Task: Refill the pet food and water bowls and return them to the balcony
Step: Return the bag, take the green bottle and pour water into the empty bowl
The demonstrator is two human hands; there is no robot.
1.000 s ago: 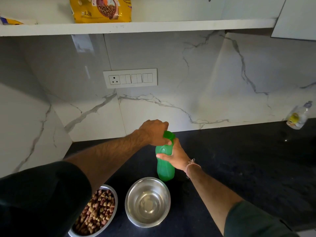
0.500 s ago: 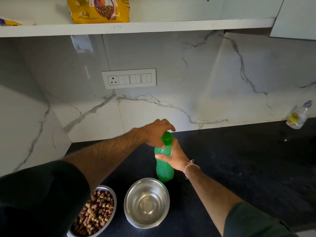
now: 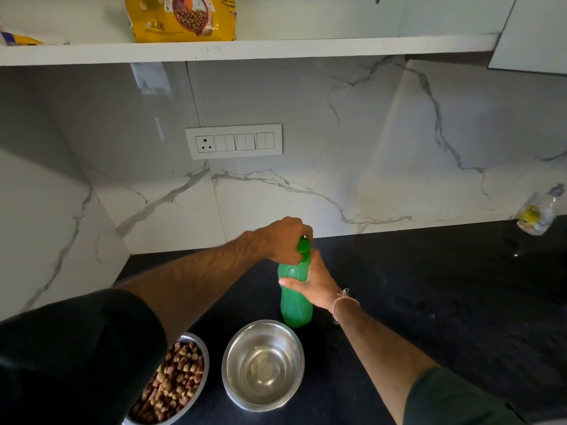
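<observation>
Head view: working the cap on green bottle [image 3: 295, 297], upright on counter [image 3: 429, 302].
L grip [image 3: 283, 240] clamps cap [image 3: 303, 246], R grip [image 3: 316, 285] wraps body; water bowl [image 3: 263, 365] w/ water, food bowl [image 3: 175, 381] full. Next, prob.: carry bowls to balcony.

Bottle [image 3: 295, 305] upright on counter [image 3: 429, 286] just behind 2 side-by-side bowls: kibble bowl [image 3: 176, 384] left, water bowl [image 3: 263, 365] right.

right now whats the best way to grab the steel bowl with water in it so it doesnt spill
Take the water bowl by its rolled rim, two hands on opposite sides, coming from above. It is wide, open-topped and smooth-walled, so the lip is probably the surest hold, and lifting level should keep the water in. The kibble bowl crowds its left side, so the near and far edges look freer.
</observation>
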